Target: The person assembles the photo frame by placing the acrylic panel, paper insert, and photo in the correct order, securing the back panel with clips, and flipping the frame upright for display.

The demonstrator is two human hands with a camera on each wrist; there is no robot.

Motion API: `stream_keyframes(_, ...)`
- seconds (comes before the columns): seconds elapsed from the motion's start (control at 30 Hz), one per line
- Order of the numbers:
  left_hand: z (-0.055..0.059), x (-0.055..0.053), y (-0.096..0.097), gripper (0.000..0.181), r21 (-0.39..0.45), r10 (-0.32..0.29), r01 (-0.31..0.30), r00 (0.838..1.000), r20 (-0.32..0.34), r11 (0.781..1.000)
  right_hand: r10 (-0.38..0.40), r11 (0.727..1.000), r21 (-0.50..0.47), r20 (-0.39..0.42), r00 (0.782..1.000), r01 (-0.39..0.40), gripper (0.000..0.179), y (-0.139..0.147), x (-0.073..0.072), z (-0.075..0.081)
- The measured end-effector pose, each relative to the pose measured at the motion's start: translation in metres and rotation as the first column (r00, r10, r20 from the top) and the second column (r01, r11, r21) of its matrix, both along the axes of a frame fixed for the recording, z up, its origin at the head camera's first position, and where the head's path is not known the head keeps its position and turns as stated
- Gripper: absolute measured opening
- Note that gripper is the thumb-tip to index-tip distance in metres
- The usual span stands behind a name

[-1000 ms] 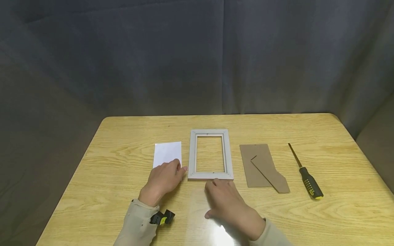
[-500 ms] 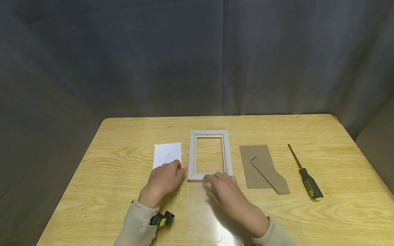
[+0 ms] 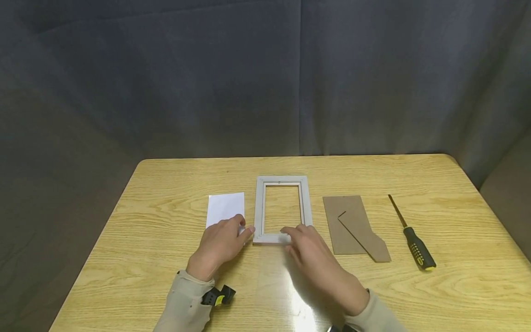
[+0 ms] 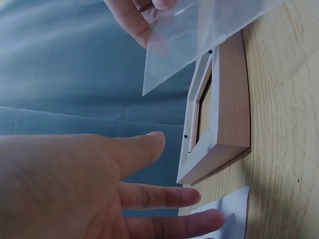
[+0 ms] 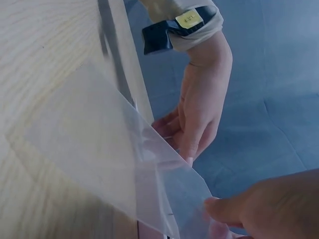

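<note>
My right hand (image 3: 315, 258) pinches a clear, see-through sheet (image 5: 94, 144) by one edge between thumb and fingers, above the near end of the picture frame (image 3: 259, 207). Tilted, the sheet (image 4: 172, 64) shows plainly in both wrist views but hardly at all in the head view. The pale frame lies flat, its opening bare down to the wood. My left hand (image 3: 221, 244) is over the near part of a white paper sheet (image 3: 226, 205), left of the frame. Its fingers (image 4: 159, 195) are fairly straight and apart, with nothing between them.
Right of the frame lies a brown backing board (image 3: 344, 200) with an angled stand leg (image 3: 371, 242). Farther right is a screwdriver (image 3: 419, 249) with a black and yellow handle. Behind the wooden table (image 3: 186, 173) hangs a dark curtain (image 3: 249, 92).
My right hand has moved up and slightly right, from the frame's near edge to over its near right corner, bringing the clear sheet along. The left hand has hardly moved.
</note>
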State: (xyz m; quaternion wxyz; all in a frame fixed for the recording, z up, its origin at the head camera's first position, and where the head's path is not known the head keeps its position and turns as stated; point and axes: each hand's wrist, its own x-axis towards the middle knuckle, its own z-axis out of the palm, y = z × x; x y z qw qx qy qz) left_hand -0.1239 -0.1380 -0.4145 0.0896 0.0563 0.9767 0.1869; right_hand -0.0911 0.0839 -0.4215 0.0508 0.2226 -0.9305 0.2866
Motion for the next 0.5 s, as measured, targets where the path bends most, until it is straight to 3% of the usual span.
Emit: stream_keyframes(0.5,-0.001,0.001,0.004,0.037,0.038,-0.013,0.016,0.997,-0.082,0.999,-0.06,0.998,-0.028,0.001,0.998,0.06,0.034,0.014,-0.012,0.006)
